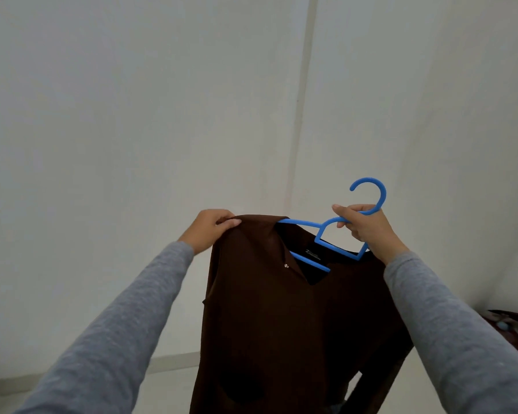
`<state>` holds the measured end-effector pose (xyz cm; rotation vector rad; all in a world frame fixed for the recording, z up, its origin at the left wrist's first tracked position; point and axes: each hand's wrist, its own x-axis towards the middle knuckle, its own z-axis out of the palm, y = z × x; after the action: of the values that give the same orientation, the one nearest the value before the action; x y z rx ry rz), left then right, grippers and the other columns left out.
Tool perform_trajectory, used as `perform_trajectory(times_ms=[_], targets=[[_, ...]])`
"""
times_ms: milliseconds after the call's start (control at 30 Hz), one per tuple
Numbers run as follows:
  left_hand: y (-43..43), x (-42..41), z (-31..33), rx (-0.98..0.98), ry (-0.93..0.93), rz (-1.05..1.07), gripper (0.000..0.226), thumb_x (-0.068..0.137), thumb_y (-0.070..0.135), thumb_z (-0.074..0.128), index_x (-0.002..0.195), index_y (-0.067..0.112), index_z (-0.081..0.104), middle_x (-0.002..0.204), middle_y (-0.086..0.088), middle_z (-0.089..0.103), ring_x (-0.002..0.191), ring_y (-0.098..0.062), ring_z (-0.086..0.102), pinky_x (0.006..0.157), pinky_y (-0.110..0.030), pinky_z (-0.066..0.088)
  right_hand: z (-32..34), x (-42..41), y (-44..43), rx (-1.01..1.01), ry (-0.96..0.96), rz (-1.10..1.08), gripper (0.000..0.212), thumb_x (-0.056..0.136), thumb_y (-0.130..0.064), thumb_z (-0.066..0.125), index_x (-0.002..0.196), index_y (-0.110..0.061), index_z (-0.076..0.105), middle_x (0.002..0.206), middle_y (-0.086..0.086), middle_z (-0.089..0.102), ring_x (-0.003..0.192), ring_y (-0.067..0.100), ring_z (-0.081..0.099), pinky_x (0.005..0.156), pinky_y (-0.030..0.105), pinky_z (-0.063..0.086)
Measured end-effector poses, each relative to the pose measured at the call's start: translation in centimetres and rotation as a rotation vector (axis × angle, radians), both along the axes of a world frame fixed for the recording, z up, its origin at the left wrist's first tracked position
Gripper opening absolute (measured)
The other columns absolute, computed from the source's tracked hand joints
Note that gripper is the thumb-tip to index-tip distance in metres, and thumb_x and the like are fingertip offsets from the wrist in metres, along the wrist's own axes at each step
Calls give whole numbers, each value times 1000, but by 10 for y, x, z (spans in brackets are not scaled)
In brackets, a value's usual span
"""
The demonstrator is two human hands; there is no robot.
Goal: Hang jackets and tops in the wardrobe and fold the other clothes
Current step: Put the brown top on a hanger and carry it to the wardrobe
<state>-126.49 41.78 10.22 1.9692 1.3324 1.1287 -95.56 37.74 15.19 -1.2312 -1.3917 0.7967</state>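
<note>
A dark brown top [269,318] hangs in front of me on a blue plastic hanger [326,231]. My right hand [362,224] grips the hanger at its neck, just below the hook, and holds it up. My left hand [211,230] pinches the top's left shoulder where it lies over the hanger's arm. The hanger's right arm is hidden inside the neckline. The top's lower part runs out of view at the bottom.
White walls meet in a corner [299,115] straight ahead, with a pale skirting strip [168,361] low on the left. A dark reddish pile of cloth [515,327] lies at the right edge. No wardrobe is in view.
</note>
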Motion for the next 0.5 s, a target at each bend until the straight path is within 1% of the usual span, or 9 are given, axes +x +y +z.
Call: perform_trajectory(times_ms=[67, 100, 167, 233, 300, 367, 400, 500], targets=[[1, -6, 16, -66, 31, -88, 21, 92, 28, 58, 93, 12, 71, 94, -4, 71, 89, -13, 66, 85, -22, 48, -1, 9, 2, -34, 11, 55, 27, 86, -24, 65, 70, -3, 64, 53, 0, 54, 45, 8, 31, 40, 14, 28], [1, -7, 21, -88, 18, -105, 23, 93, 30, 58, 96, 12, 72, 97, -3, 72, 92, -12, 66, 87, -20, 48, -3, 12, 2, -56, 17, 93, 27, 86, -23, 65, 67, -3, 63, 56, 5, 51, 46, 9, 28, 40, 15, 27], [3, -7, 23, -105, -68, -92, 26, 93, 32, 56, 98, 12, 72, 100, -2, 72, 95, -8, 65, 87, -16, 45, -5, 15, 1, -95, 28, 173, 29, 86, -19, 65, 62, -3, 62, 59, 10, 43, 45, 9, 26, 39, 16, 25], [7, -3, 19, -117, -122, -49, 31, 94, 36, 54, 95, 10, 72, 103, -6, 71, 95, -9, 62, 87, -17, 43, -8, 13, -2, -101, 42, 196, 29, 86, -17, 65, 60, -4, 61, 58, 9, 44, 42, 8, 27, 38, 16, 26], [11, 3, 12, -144, -76, -27, 31, 94, 37, 54, 95, 12, 73, 101, -6, 71, 96, -11, 62, 88, -20, 43, -8, 13, -3, -80, 66, 122, 29, 86, -18, 66, 60, -6, 61, 55, 6, 48, 44, 10, 28, 40, 16, 27], [14, 6, 4, -162, -26, -11, 28, 94, 37, 54, 93, 16, 74, 97, -1, 72, 97, -13, 64, 91, -25, 45, -8, 15, -2, -53, 93, 22, 28, 84, -21, 68, 60, -8, 61, 58, 7, 49, 46, 11, 29, 43, 19, 27], [14, 7, 1, -158, -14, 1, 28, 94, 36, 54, 91, 16, 73, 96, -1, 72, 97, -15, 64, 92, -28, 46, -8, 16, -2, -46, 99, -15, 29, 84, -23, 68, 60, -9, 60, 60, 8, 49, 46, 11, 29, 44, 20, 27], [12, 9, -5, -98, -22, 40, 30, 95, 34, 52, 87, 12, 72, 95, -7, 71, 93, -19, 63, 90, -33, 47, -9, 21, -3, -40, 109, -64, 28, 84, -23, 68, 62, -8, 59, 57, 5, 49, 43, 9, 28, 42, 18, 27]])
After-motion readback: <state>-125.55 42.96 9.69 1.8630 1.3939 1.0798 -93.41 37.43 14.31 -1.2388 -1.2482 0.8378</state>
